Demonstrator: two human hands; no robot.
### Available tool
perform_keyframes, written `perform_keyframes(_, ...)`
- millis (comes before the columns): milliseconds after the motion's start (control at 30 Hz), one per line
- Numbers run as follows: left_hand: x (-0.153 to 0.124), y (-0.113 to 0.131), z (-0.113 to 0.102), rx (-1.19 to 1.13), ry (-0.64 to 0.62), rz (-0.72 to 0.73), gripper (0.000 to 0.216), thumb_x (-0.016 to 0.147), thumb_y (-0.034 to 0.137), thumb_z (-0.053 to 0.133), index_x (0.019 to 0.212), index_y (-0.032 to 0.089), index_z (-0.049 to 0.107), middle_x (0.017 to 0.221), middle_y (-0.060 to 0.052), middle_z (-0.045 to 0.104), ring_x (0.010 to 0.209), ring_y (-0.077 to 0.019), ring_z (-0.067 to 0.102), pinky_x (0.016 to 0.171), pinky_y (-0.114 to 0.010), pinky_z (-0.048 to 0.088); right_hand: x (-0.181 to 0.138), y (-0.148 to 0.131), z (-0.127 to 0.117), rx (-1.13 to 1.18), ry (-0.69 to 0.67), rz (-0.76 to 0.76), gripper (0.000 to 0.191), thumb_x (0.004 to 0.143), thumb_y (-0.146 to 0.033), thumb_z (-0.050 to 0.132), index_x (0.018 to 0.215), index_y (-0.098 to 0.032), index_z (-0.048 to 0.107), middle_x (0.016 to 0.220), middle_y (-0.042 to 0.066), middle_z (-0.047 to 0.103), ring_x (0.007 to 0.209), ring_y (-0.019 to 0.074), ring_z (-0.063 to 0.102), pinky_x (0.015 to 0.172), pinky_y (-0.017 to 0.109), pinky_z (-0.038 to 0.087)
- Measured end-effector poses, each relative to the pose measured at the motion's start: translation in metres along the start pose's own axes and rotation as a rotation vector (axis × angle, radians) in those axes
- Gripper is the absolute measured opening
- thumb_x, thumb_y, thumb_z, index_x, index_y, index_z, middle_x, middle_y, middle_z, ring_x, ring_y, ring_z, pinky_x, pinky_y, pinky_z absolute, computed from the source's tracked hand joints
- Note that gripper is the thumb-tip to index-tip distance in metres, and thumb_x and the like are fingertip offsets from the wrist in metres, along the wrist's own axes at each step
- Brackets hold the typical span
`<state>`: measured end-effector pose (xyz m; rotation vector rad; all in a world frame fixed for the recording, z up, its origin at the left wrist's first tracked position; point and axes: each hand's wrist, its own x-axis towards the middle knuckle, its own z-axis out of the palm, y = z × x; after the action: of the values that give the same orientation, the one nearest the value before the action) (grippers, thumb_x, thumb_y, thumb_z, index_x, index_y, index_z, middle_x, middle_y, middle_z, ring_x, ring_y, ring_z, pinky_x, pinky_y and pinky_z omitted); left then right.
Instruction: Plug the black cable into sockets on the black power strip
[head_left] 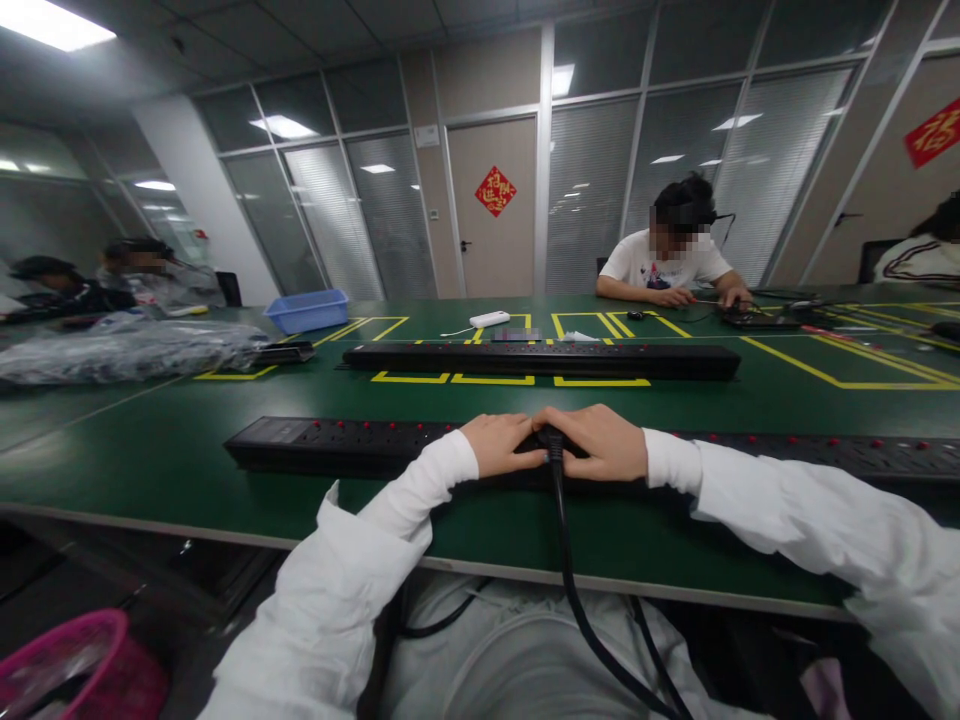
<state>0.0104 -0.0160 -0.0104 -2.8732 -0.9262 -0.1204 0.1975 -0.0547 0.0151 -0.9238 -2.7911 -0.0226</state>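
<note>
Far left, low down: pink basket [124,650] beside the surface [150,440], which is green. Above it, clear plastic wrapping [127,345] heaped on the surface, two people sitting behind. Next right, blue tray [307,315], well apart from me.

Directly before me, the near black power strip [289,445] lies lengthwise along the surface, red dots along its top, its left end bare and its middle under my hands. My left hand [496,445] lies over it, fingertips up against the black plug [553,437]; whether they grip it or only steady it, I cannot tell. Beyond, a white device [489,320] sits behind the far black strip [540,362], which lies roughly parallel to mine.

My right hand [604,442] meets the left at the middle, fingers curled around the plug. Whether it is seated in a socket, I cannot tell. Its black cord [566,560] drops over the near edge to my lap. Farther right, a co-worker [667,262] in a white shirt leans over the surface; yellow tape outlines [862,385] lie nearer me.
</note>
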Motion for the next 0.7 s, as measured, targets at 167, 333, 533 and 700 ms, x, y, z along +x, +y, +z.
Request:
perform_keyframes(167, -0.0005, 0.0007, -0.0004, 0.003, -0.015, -0.006, 0.047, 0.079, 0.056, 0.022, 0.098, 0.019, 0.044, 0.101, -0.007, 0.054, 0.088, -0.0230, 0.054, 0.068, -0.032, 0.043, 0.0000, -0.0009, -0.0005, 0.001, -0.014, 0.012, 0.034, 0.077, -0.029, 0.041, 0.108, -0.017, 0.036, 0.086, 0.005, 0.058, 0.070, 0.0171, 0.055, 0.060, 0.024, 0.035)
perform_keyframes(333, -0.0006, 0.0010, -0.0017, -0.018, -0.027, -0.005, 0.047, 0.079, 0.055, 0.024, 0.100, 0.019, 0.044, 0.103, -0.007, 0.053, 0.091, -0.0226, 0.053, 0.071, -0.032, 0.042, -0.0007, 0.0000, -0.0012, -0.002, -0.015, -0.001, 0.034, 0.077, -0.028, 0.039, 0.109, -0.017, 0.035, 0.087, 0.005, 0.058, 0.071, 0.0172, 0.055, 0.060, 0.025, 0.035)
perform_keyframes(533, -0.0019, 0.0013, -0.0032, -0.037, -0.039, -0.011, 0.046, 0.079, 0.055, 0.025, 0.100, 0.019, 0.044, 0.103, -0.007, 0.053, 0.092, -0.0224, 0.053, 0.073, -0.032, 0.041, -0.0008, -0.0004, -0.0026, -0.010, -0.020, -0.008, 0.037, 0.075, -0.029, 0.041, 0.110, -0.017, 0.035, 0.087, 0.006, 0.058, 0.072, 0.0176, 0.056, 0.061, 0.025, 0.035)
perform_keyframes(700, 0.0024, 0.0008, -0.0014, -0.065, -0.043, -0.010, 0.044, 0.080, 0.053, 0.026, 0.101, 0.018, 0.044, 0.102, -0.007, 0.054, 0.092, -0.0222, 0.053, 0.076, -0.033, 0.041, 0.0001, 0.0015, 0.0022, -0.022, 0.001, -0.002, 0.040, 0.076, -0.036, 0.042, 0.111, -0.017, 0.035, 0.092, 0.007, 0.058, 0.077, 0.0181, 0.056, 0.063, 0.025, 0.035)
